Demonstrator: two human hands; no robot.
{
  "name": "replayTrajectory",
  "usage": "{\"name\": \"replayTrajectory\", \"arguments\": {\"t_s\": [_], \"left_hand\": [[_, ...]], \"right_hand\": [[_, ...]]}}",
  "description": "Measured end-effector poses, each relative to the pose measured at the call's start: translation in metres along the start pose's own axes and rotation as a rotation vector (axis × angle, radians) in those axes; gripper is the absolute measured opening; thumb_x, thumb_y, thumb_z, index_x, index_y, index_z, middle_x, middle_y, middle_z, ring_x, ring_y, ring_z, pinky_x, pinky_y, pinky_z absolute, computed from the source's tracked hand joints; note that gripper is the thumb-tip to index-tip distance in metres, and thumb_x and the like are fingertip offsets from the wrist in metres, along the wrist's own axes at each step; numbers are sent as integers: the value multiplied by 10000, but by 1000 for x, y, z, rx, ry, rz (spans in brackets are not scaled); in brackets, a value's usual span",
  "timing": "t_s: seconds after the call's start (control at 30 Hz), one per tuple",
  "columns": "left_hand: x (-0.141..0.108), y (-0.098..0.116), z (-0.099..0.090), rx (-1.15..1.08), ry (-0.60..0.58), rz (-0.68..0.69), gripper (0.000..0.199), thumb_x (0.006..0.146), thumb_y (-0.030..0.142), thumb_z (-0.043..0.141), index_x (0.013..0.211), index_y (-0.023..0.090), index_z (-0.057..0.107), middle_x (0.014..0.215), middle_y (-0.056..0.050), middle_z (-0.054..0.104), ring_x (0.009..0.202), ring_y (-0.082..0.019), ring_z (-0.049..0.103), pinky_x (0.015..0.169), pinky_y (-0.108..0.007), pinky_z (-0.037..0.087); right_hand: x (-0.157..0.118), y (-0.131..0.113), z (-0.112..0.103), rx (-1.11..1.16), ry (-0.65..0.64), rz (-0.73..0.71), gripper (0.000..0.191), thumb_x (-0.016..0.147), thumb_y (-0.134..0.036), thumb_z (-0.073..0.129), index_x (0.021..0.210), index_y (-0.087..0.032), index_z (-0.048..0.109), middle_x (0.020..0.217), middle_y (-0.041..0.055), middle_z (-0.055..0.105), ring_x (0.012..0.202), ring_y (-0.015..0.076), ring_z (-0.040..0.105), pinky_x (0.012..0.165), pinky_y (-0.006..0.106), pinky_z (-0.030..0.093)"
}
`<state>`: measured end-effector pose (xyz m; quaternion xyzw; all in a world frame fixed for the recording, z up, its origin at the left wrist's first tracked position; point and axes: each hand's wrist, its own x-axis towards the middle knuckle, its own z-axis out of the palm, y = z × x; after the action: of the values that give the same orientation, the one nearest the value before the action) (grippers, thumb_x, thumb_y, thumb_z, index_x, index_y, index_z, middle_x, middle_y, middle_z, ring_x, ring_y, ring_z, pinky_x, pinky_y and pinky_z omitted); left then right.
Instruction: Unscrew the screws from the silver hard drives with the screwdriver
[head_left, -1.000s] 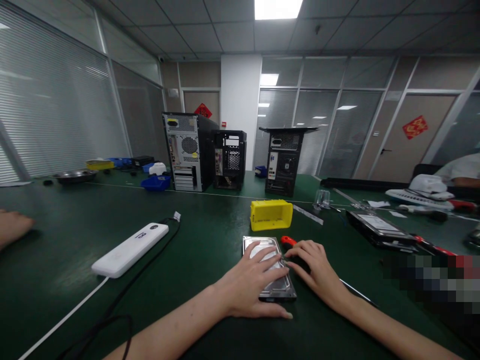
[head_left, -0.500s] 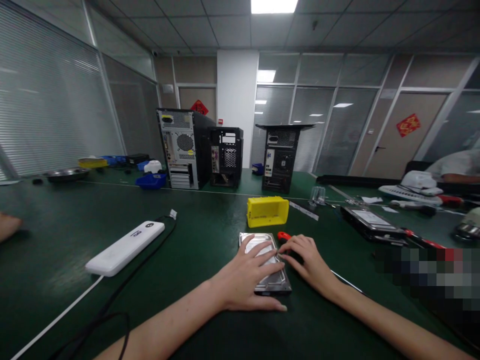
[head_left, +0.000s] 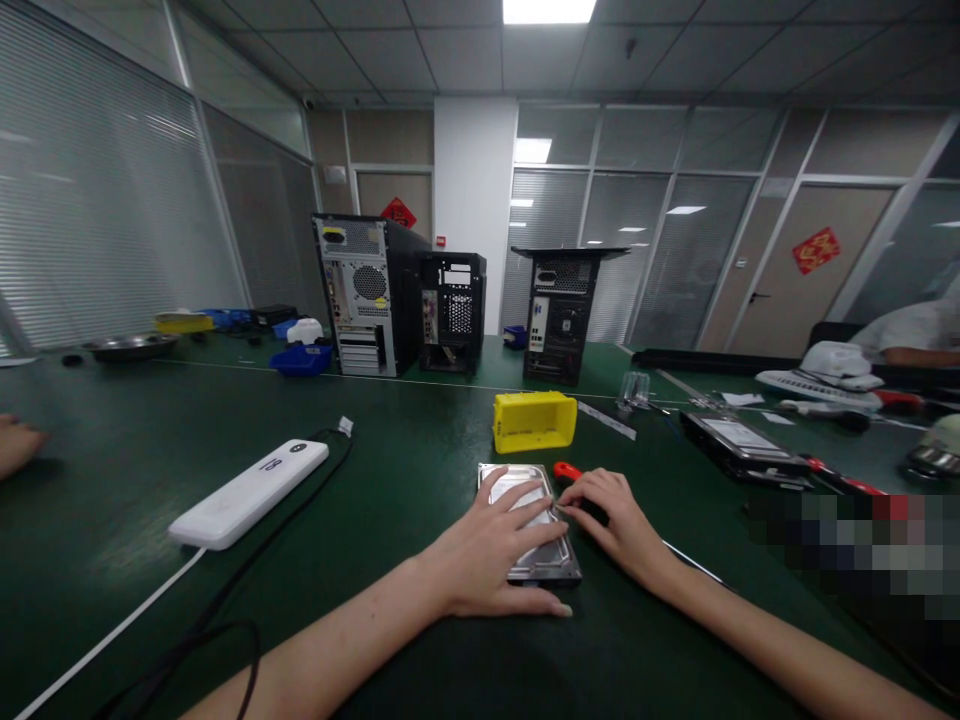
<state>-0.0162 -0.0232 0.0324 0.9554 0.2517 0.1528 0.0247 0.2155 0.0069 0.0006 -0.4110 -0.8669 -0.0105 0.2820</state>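
Observation:
A silver hard drive [head_left: 546,562] lies flat on the green table in front of me. My left hand [head_left: 499,545] rests over it with fingers spread, its thumb past the drive's near edge. At the drive's right edge, the thumb and fingertips of my right hand [head_left: 604,515] are pinched together; anything between them is too small to make out. A screwdriver with a red handle [head_left: 568,471] lies beneath my right hand and wrist, and its metal shaft [head_left: 697,563] shows beyond my forearm. Just behind the drive stands a yellow plastic bin [head_left: 535,421].
A white power bank [head_left: 251,494] with cables lies at left. Computer cases [head_left: 360,295] stand at the back, near a blue bin [head_left: 301,360]. To the right are another drive [head_left: 742,445] and red-handled tools [head_left: 844,476]. Another person's hand [head_left: 19,445] shows at far left.
Hardly anything differs: both hands keep their places at the hard drive, and the view has shifted very slightly.

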Motion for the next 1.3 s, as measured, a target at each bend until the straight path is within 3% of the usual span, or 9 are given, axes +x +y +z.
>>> {"name": "replayTrajectory", "arguments": {"t_s": [0.97,1.3], "left_hand": [[0,-1,-1,4,-8,-5,679,825,679,390,1354,253,397,1420,-94,399,1337,-328,270,1086,-559,55],[-1,0,-1,12,-4,-1,676,826,660,419,1357,242,397,1421,-96,397,1342,-317,265,1094,-545,68]], "right_hand": [[-7,3,0,-4,-23,-102,192,914,-235,440,1043,-239,583,971,60,635,957,197,558,869,395,393],[-7,3,1,-98,36,-239,227,907,-214,451,1087,-226,589,951,63,642,918,192,568,845,389,397]]}}
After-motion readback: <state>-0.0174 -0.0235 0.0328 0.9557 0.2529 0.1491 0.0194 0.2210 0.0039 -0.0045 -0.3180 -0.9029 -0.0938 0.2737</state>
